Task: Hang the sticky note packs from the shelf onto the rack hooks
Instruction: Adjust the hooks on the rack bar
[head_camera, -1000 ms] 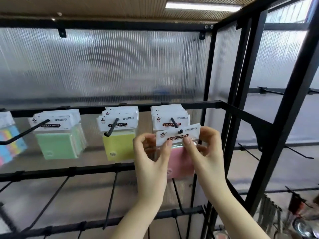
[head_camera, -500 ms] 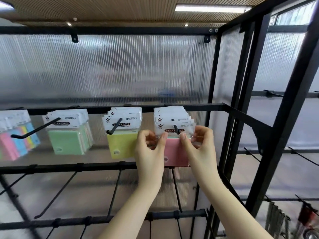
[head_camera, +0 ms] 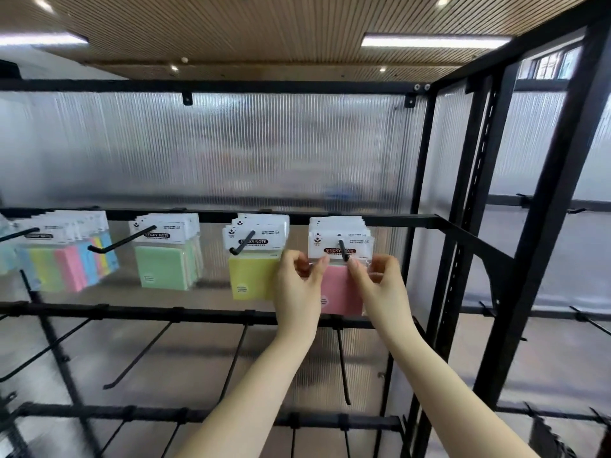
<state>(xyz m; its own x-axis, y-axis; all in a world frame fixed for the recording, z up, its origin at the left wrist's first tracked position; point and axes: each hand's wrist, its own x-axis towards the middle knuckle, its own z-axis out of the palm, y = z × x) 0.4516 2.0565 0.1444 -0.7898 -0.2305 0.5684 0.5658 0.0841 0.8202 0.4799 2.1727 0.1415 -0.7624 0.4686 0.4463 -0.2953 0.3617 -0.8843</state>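
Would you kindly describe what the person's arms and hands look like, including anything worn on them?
Both arms are bare along all of their visible length: no sleeves, gloves or watch show. The left hand and the right hand carry no visible rings or markings. The nails look short and unpainted, though fine detail is hard to tell.
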